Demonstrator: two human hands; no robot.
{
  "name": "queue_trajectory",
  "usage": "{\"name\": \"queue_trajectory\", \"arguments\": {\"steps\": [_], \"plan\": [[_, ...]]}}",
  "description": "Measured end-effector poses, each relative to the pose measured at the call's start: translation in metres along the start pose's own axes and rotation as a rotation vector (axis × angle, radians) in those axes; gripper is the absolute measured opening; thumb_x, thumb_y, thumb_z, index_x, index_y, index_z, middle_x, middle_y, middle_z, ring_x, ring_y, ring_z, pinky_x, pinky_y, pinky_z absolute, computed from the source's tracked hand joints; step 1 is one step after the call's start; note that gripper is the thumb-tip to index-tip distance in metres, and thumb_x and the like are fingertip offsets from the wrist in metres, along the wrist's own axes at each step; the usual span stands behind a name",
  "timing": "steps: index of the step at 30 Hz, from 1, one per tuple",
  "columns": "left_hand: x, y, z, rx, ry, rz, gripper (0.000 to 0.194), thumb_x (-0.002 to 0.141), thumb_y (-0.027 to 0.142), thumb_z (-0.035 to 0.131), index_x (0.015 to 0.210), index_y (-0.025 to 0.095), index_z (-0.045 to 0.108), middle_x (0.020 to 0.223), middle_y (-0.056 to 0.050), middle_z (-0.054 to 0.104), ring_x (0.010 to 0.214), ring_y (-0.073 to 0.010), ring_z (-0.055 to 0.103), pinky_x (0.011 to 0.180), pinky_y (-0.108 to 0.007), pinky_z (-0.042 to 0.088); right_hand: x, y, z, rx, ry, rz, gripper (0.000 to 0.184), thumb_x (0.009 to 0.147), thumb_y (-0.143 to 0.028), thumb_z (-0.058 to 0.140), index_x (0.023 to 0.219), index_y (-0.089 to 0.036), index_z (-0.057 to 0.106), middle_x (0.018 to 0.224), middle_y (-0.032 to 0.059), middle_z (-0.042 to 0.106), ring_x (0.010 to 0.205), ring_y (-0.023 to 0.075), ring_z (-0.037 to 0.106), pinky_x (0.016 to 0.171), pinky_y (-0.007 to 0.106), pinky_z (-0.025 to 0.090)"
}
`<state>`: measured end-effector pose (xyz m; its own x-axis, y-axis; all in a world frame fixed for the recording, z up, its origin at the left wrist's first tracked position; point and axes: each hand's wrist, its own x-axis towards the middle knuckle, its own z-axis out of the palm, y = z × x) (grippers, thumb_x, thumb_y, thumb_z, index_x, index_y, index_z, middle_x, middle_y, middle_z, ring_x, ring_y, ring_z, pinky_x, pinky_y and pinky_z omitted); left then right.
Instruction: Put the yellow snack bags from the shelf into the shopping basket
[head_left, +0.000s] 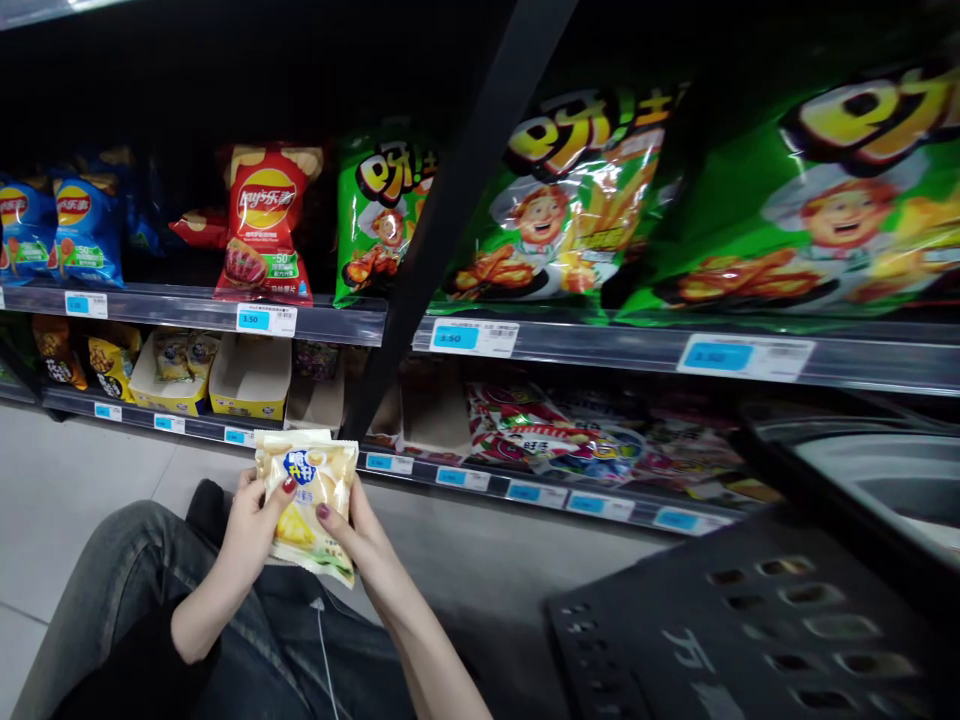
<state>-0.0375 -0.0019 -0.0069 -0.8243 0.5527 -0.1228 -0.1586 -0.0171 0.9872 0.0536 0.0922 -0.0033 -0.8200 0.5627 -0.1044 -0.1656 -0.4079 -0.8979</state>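
Head view: my left hand (251,527) and right hand (371,545) both clamp the cream snack packet (307,503) by its sides, near the lower shelf (204,430), left of the dark basket (637,630).

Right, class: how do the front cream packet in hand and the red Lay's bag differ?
The cream packet is held by left hand and right hand; the red Lay's bag stands on the shelf. The cream packet's logo is blue, the bag's yellow. Both are printed.

Glossy film snack packet (309,500); shiny, crinkled green bags (544,225) along the upper shelf's (600,344) front edge; matt basket (645,620), seemingly plastic.
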Motion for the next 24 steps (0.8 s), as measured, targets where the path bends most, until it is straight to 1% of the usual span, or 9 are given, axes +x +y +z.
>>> {"name": "queue_trajectory", "arguments": {"steps": [3, 6, 9, 13, 16, 18, 20, 22, 24], "plan": [[0.000, 0.005, -0.003, -0.009, -0.139, -0.039, 0.034, 0.061, 0.042, 0.071, 0.080, 0.014, 0.072, 0.099, -0.010, 0.066, 0.100, -0.0279, 0.056, 0.087, -0.035, 0.044, 0.001, -0.003, -0.008, 0.081, 0.038, 0.134, 0.071, 0.058, -0.031, 0.076, 0.122, -0.022, 0.047, 0.108, 0.0087, 0.066, 0.096, 0.0287, 0.063, 0.085, 0.043, 0.048], [0.000, 0.013, -0.011, -0.035, -0.328, -0.102, 0.034, 0.060, 0.037, 0.074, 0.081, 0.011, 0.072, 0.082, -0.010, 0.070, 0.083, -0.0277, 0.064, 0.076, -0.037, 0.049, 0.000, -0.006, -0.014, 0.107, 0.015, 0.162, 0.067, 0.058, -0.030, 0.075, 0.120, -0.022, 0.049, 0.102, 0.0078, 0.068, 0.091, 0.0282, 0.064, 0.082, 0.043, 0.049], [0.001, 0.014, -0.015, -0.043, -0.373, -0.076, 0.032, 0.061, 0.034, 0.073, 0.085, 0.012, 0.071, 0.085, -0.009, 0.071, 0.085, -0.0274, 0.064, 0.078, -0.037, 0.049, -0.002, -0.006, -0.015, 0.061, -0.079, 0.138, 0.058, 0.063, -0.034, 0.071, 0.116, -0.022, 0.050, 0.106, 0.0073, 0.066, 0.094, 0.0267, 0.063, 0.083, 0.042, 0.048], [0.001, 0.006, -0.012, 0.007, -0.289, -0.011, 0.033, 0.066, 0.037, 0.069, 0.087, 0.012, 0.070, 0.088, -0.011, 0.069, 0.089, -0.0295, 0.062, 0.080, -0.040, 0.049, -0.001, -0.011, -0.015, -0.286, -0.080, -0.073, 0.050, 0.073, -0.039, 0.063, 0.117, -0.020, 0.048, 0.117, 0.0089, 0.058, 0.107, 0.0247, 0.054, 0.092, 0.041, 0.042], [0.001, 0.001, -0.007, 0.037, -0.171, 0.068, 0.028, 0.067, 0.037, 0.067, 0.082, 0.013, 0.071, 0.100, -0.012, 0.063, 0.100, -0.0300, 0.056, 0.089, -0.040, 0.043, -0.005, -0.022, -0.012, -0.764, 0.204, -0.350, 0.056, 0.072, -0.041, 0.063, 0.119, -0.017, 0.046, 0.115, 0.0129, 0.051, 0.105, 0.0269, 0.051, 0.092, 0.045, 0.040], [-0.001, 0.000, -0.005, 0.047, -0.091, 0.117, 0.026, 0.068, 0.037, 0.065, 0.079, 0.014, 0.071, 0.108, -0.012, 0.057, 0.108, -0.0309, 0.050, 0.095, -0.041, 0.037, -0.014, -0.031, -0.004, -1.038, 0.390, -0.561, 0.049, 0.074, -0.040, 0.060, 0.114, -0.015, 0.051, 0.107, 0.0141, 0.052, 0.100, 0.0282, 0.050, 0.088, 0.047, 0.041], [-0.004, 0.000, -0.004, 0.098, -0.021, 0.184, 0.025, 0.070, 0.037, 0.063, 0.081, 0.015, 0.071, 0.113, -0.011, 0.051, 0.113, -0.0310, 0.046, 0.099, -0.041, 0.034, -0.024, -0.036, 0.009, -1.259, 0.405, -0.701, 0.035, 0.078, -0.038, 0.056, 0.105, -0.016, 0.058, 0.097, 0.0139, 0.056, 0.094, 0.0289, 0.050, 0.084, 0.047, 0.041], [-0.010, 0.001, -0.005, 0.187, 0.021, 0.269, 0.024, 0.073, 0.033, 0.059, 0.086, 0.017, 0.070, 0.117, -0.011, 0.048, 0.117, -0.0299, 0.044, 0.101, -0.040, 0.032, -0.033, -0.036, 0.025, -1.380, 0.322, -0.693, 0.033, 0.079, -0.038, 0.054, 0.103, -0.016, 0.060, 0.098, 0.0147, 0.059, 0.093, 0.0305, 0.049, 0.083, 0.048, 0.040], [-0.017, 0.001, -0.006, 0.252, 0.019, 0.342, 0.026, 0.077, 0.030, 0.054, 0.096, 0.018, 0.067, 0.123, -0.011, 0.044, 0.120, -0.0280, 0.042, 0.101, -0.039, 0.032, -0.039, -0.032, 0.039, -1.352, 0.297, -0.595, 0.047, 0.076, -0.042, 0.057, 0.115, -0.015, 0.054, 0.112, 0.0170, 0.057, 0.102, 0.0341, 0.047, 0.087, 0.051, 0.038]]}}
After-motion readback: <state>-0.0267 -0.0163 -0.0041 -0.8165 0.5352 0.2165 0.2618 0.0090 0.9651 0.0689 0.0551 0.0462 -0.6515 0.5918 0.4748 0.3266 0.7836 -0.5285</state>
